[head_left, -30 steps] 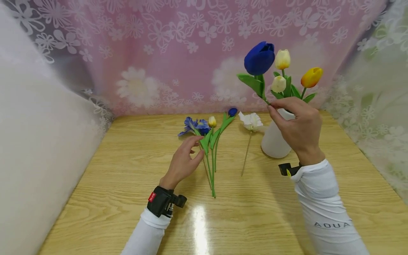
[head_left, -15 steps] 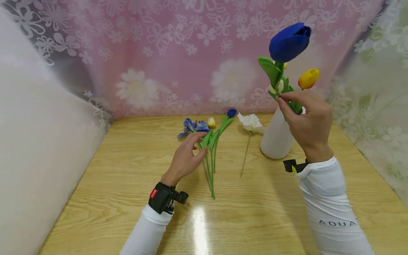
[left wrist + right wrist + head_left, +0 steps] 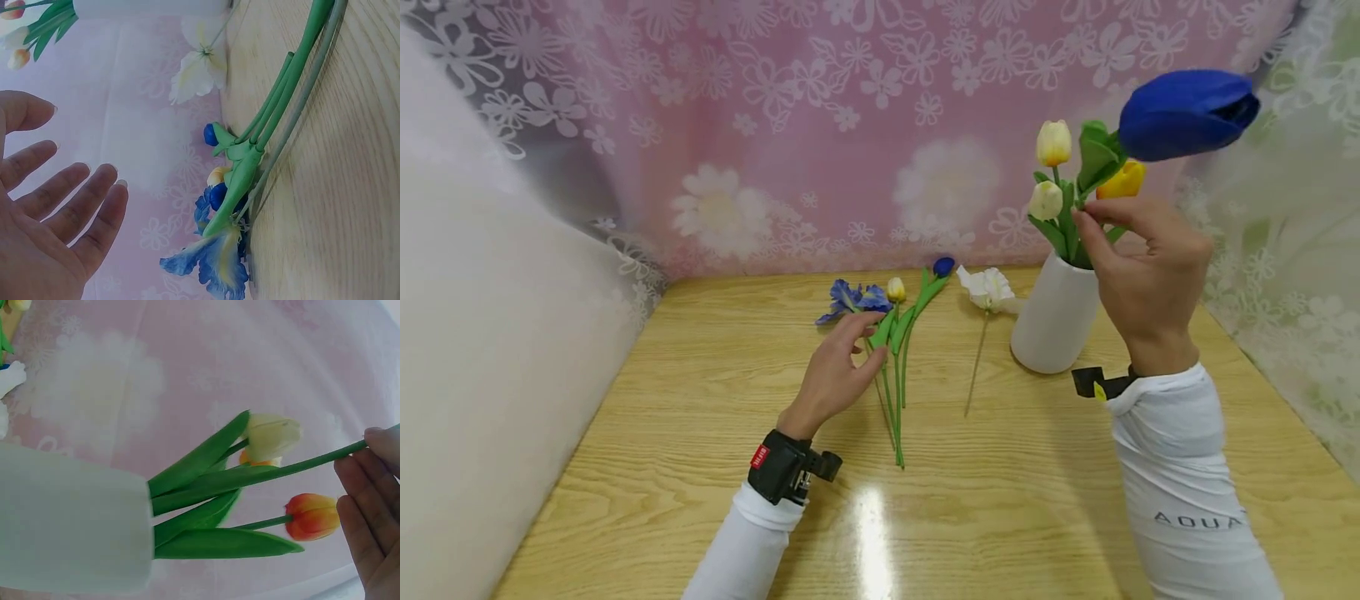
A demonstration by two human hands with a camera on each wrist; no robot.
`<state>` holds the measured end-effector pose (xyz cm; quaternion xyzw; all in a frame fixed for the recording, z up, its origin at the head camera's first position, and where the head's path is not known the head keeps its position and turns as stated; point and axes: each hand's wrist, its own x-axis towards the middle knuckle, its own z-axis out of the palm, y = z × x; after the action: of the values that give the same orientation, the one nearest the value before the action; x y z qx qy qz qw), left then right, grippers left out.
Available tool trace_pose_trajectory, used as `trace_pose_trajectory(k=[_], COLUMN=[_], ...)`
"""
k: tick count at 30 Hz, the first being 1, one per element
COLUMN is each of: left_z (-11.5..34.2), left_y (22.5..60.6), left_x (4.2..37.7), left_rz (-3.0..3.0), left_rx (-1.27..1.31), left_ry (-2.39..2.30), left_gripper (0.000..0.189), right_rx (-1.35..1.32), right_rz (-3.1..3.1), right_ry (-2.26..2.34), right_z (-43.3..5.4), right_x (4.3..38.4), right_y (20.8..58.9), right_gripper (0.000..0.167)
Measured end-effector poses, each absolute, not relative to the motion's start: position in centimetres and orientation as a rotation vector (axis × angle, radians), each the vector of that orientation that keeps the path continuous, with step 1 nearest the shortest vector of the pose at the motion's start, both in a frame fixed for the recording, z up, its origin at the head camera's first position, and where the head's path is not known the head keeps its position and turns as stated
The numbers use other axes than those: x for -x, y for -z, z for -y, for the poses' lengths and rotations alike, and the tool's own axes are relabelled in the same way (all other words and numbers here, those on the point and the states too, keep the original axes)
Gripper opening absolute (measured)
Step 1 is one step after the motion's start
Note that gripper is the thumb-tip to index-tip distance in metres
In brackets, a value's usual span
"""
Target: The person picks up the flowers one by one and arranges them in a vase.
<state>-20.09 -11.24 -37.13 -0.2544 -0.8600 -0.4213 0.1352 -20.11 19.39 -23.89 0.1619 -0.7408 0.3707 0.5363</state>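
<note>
My right hand [image 3: 1150, 275] pinches the green stem of a large blue tulip [image 3: 1183, 117] between thumb and fingertips. Its bloom tilts to the right, above the white vase [image 3: 1056, 321]. In the right wrist view the pinched stem [image 3: 325, 456] runs down towards the vase mouth, overlapping a leaf there. Two cream tulips [image 3: 1054, 143] and a yellow-orange tulip [image 3: 311, 517] stand in the vase. My left hand [image 3: 831, 379] hovers with loose, spread fingers beside the lying flowers; the left wrist view shows nothing in its fingers [image 3: 94, 203].
On the wooden table [image 3: 700, 467] lie a blue iris [image 3: 850, 300], a small yellow-white tulip [image 3: 897, 289] and a blue tulip [image 3: 943, 267], stems towards me. A white flower [image 3: 987, 289] lies left of the vase. A pink floral curtain [image 3: 820, 167] hangs behind.
My right hand has moved to the right with the blue tulip, whose bloom has swung from upright to leaning far right. The left hand has barely moved.
</note>
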Motion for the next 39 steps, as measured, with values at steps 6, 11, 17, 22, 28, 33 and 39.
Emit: trace_pose_trajectory(k=[6, 11, 17, 22, 28, 33, 39], left_z=[11.1, 11.0, 11.0, 11.0, 11.1, 11.2, 11.4], left_y=[37.5, 37.8, 38.3, 38.8, 39.2, 39.5, 39.9], left_x=[20.2, 20.2, 20.3, 20.4, 20.6, 20.7, 20.8], left_rz=[2.508, 2.515, 2.534, 2.532, 2.529, 2.529, 2.547], left_rx=[0.73, 0.725, 0.703, 0.706, 0.702, 0.711, 0.698], left_ry=[1.203, 1.21, 1.229, 1.257, 1.276, 1.273, 1.27], left_gripper=[0.042, 0.043, 0.043, 0.042, 0.042, 0.042, 0.042], right_rx=[-0.359, -0.307, -0.05, 0.165, 0.183, 0.101, -0.103], right_rz=[1.856, 1.928, 2.084, 2.328, 2.371, 2.249, 2.138], right_ry=[-0.86, -0.815, -0.799, -0.762, -0.827, -0.896, -0.959], right_z=[-19.8, -20.2, -20.9, -21.6, -22.0, -21.8, -21.0], right_x=[21.0, 21.5, 21.8, 21.8, 21.4, 20.7, 19.8], right_y=[25.2, 26.3, 27.2, 27.5, 28.3, 29.5, 31.1], right_gripper=[0.016, 0.018, 0.025, 0.037, 0.039, 0.031, 0.021])
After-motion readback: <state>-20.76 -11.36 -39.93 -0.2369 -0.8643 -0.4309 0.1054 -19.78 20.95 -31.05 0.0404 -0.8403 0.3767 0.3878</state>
